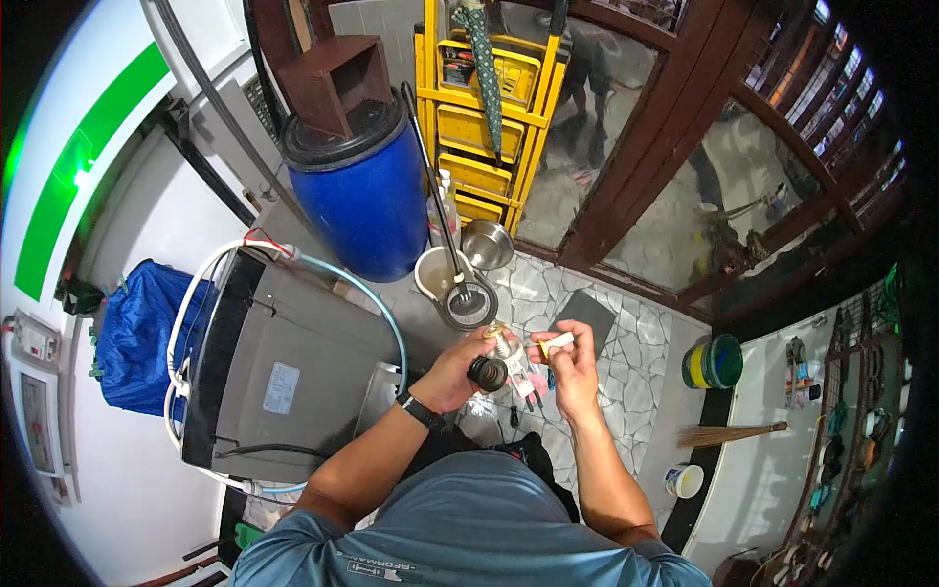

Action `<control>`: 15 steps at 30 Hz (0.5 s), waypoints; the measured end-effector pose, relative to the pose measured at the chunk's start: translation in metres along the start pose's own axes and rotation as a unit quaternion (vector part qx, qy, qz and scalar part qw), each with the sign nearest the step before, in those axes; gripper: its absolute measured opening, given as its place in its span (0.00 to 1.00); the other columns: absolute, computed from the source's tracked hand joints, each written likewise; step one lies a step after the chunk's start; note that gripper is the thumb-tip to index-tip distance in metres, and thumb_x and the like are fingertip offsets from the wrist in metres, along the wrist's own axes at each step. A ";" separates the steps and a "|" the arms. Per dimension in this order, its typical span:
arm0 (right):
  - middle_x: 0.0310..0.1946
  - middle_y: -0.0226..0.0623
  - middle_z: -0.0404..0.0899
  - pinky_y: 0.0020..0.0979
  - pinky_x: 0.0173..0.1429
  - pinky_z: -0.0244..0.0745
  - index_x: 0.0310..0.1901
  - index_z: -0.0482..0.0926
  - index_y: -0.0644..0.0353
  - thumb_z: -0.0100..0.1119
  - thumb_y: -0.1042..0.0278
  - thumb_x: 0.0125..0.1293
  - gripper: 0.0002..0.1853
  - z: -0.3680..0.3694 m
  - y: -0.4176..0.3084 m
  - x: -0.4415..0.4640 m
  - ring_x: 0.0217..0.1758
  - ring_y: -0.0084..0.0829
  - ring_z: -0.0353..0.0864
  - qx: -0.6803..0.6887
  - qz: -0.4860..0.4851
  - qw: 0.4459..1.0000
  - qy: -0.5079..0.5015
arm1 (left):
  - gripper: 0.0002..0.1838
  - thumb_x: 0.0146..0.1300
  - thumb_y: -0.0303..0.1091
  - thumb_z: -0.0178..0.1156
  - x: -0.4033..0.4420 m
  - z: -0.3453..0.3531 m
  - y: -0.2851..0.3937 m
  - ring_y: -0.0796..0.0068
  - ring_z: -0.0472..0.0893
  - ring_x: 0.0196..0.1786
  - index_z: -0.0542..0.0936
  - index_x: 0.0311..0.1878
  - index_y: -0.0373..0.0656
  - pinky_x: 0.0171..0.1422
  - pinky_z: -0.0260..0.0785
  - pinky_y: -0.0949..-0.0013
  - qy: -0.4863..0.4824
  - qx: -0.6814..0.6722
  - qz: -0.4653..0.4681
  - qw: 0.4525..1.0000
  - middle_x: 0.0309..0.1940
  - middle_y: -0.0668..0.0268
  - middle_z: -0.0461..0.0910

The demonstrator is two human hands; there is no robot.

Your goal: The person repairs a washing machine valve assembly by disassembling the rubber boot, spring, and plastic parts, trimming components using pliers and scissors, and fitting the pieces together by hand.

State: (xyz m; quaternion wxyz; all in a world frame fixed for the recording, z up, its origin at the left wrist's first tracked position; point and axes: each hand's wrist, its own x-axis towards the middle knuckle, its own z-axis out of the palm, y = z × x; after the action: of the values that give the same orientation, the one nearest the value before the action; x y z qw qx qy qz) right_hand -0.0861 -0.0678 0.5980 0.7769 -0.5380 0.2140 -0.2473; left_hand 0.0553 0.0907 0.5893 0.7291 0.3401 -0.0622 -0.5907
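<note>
My left hand (452,377), with a dark watch on its wrist, is closed around a black round fitting (487,373). A metal threaded piece (502,344) with a brass-coloured end sticks up at its fingertips. To the right, my right hand (575,377) pinches a small white cylinder (558,343) with a yellowish end. Between and just below the hands is a white object (519,377) with dark prongs; whether a hand touches it I cannot tell. The two hands are close together but apart.
A grey appliance (303,362) with white and blue hoses stands at left. Behind are a blue barrel (362,215), a mop bucket (430,272), a metal bowl (487,245) and a yellow ladder (476,130). At right are a green bucket (724,362) and a broom (729,433).
</note>
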 end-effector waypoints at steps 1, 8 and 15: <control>0.54 0.52 0.82 0.35 0.59 0.81 0.63 0.63 0.59 0.44 0.84 0.74 0.19 -0.004 0.007 -0.001 0.51 0.36 0.86 -0.005 0.020 1.000 0.001 | 0.20 0.76 0.41 0.56 0.001 -0.004 -0.002 0.72 0.82 0.58 0.75 0.66 0.47 0.57 0.80 0.64 0.004 -0.011 -0.008 1.000 0.63 0.64 0.80; 0.51 0.48 0.83 0.33 0.53 0.81 0.59 0.66 0.57 0.44 0.79 0.75 0.14 -0.032 0.044 -0.017 0.48 0.35 0.86 -0.002 0.117 0.992 0.037 | 0.22 0.73 0.46 0.57 0.015 -0.056 -0.029 0.71 0.82 0.56 0.76 0.65 0.47 0.56 0.78 0.64 0.018 -0.059 -0.024 0.998 0.63 0.64 0.80; 0.36 0.35 0.78 0.35 0.42 0.78 0.48 0.75 0.59 0.49 0.74 0.70 0.08 -0.113 0.154 -0.035 0.36 0.30 0.80 -0.138 0.279 0.950 0.001 | 0.19 0.74 0.51 0.62 0.017 -0.135 -0.058 0.70 0.83 0.51 0.82 0.54 0.45 0.52 0.78 0.63 0.085 -0.131 0.003 0.988 0.54 0.63 0.84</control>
State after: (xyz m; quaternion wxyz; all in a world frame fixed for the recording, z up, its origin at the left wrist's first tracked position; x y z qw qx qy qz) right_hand -0.1570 -0.0828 0.4176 0.7329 -0.5584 0.3884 0.0114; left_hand 0.0798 0.1280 0.4482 0.7719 0.2904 0.0767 -0.5604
